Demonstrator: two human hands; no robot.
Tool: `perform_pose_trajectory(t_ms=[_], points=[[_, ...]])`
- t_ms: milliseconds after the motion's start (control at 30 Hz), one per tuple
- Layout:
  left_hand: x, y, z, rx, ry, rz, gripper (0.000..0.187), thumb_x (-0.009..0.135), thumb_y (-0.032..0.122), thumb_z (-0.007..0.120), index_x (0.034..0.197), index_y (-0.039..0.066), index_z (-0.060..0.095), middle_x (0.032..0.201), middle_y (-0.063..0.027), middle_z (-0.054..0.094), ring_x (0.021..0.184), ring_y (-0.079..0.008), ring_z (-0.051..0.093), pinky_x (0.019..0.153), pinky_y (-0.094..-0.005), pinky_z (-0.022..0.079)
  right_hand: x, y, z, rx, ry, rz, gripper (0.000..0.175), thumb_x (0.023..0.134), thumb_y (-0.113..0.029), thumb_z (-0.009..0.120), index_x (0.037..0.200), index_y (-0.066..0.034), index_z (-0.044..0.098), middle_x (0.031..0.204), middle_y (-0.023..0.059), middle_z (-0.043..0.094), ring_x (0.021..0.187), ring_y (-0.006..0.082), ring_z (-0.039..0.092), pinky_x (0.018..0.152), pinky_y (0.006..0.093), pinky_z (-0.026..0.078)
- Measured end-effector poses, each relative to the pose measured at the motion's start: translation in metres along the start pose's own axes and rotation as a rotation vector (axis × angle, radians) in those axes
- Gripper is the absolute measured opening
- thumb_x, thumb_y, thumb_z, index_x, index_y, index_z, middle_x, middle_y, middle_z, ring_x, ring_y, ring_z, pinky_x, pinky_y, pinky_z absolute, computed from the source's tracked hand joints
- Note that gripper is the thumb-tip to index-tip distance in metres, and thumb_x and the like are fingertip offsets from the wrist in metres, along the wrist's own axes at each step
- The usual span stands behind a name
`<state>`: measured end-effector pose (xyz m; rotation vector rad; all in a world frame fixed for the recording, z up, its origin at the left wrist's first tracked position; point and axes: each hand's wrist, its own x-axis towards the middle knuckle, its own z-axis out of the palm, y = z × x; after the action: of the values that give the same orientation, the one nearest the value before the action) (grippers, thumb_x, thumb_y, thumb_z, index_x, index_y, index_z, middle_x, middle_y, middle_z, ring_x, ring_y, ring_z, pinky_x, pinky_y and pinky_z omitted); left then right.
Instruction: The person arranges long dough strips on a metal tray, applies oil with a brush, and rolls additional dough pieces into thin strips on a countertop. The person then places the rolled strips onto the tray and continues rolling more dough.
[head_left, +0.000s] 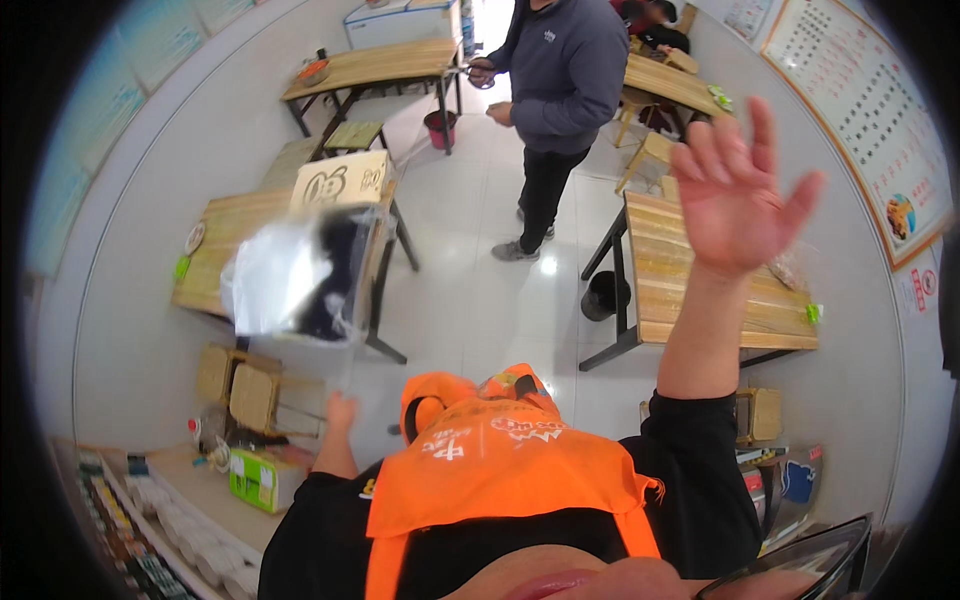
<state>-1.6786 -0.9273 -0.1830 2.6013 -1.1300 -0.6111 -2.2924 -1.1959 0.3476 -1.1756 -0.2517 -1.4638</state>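
Observation:
My right hand (739, 195) is raised at the right, palm towards the camera, fingers apart and holding nothing. Low at the left is my left hand (342, 411), small and blurred; its grip is unclear. Above it, a blurred clear plastic bag (349, 326) with a white, shiny part (277, 281) and a dark part appears over the left wooden table (202, 274). Whether the bag touches the table or my left hand cannot be told. A cardboard box (341, 180) stands at that table's far end. I wear an orange apron (502, 465).
A person in a dark jacket (570, 75) stands in the tiled aisle. Wooden tables (660, 262) line both sides, with stools (255, 394) near the left wall. A black bin (604, 296) stands by the right table, a red bucket (440, 131) farther back. A green-and-white box (259, 480) sits lower left.

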Motion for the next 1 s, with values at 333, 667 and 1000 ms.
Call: perform_pose_trajectory(t_ms=[333, 667, 1000], points=[[-0.305, -0.083, 0.028, -0.064, -0.408, -0.268, 0.045, 0.088, 0.04, 0.07, 0.114, 0.004, 0.077, 0.114, -0.0229, 0.075, 0.11, -0.039, 0.072, 0.098, -0.0476, 0.055, -0.254, 0.052, -0.088, -1.603, 0.03, 1.076, 0.03, 0.091, -0.018, 0.074, 0.118, -0.0039, 0.073, 0.097, 0.0101, 0.074, 0.086, 0.0231, 0.07, 0.079, 0.0371, 0.056], [-0.431, -0.085, -0.006, -0.165, -0.126, -0.216, 0.04, 0.089, 0.036, 0.071, 0.109, 0.002, 0.078, 0.108, -0.0228, 0.076, 0.105, -0.0397, 0.073, 0.092, -0.0477, 0.057, -0.441, 0.098, 0.065, -1.035, -0.7, 1.054, 0.043, 0.096, -0.031, 0.071, 0.126, 0.0002, 0.07, 0.109, 0.0187, 0.076, 0.102, 0.0316, 0.074, 0.091, 0.0407, 0.059], [-0.546, -0.088, -0.083, -0.45, 0.092, 0.44, 0.031, 0.097, 0.012, 0.07, 0.126, 0.0, 0.067, 0.115, -0.0148, 0.069, 0.097, -0.0245, 0.073, 0.083, -0.0331, 0.06, -0.532, 0.114, 0.264, -1.094, -0.85, 1.038, 0.047, 0.095, -0.033, 0.07, 0.129, -0.0006, 0.068, 0.113, 0.0212, 0.075, 0.103, 0.0382, 0.072, 0.092, 0.0452, 0.057]])
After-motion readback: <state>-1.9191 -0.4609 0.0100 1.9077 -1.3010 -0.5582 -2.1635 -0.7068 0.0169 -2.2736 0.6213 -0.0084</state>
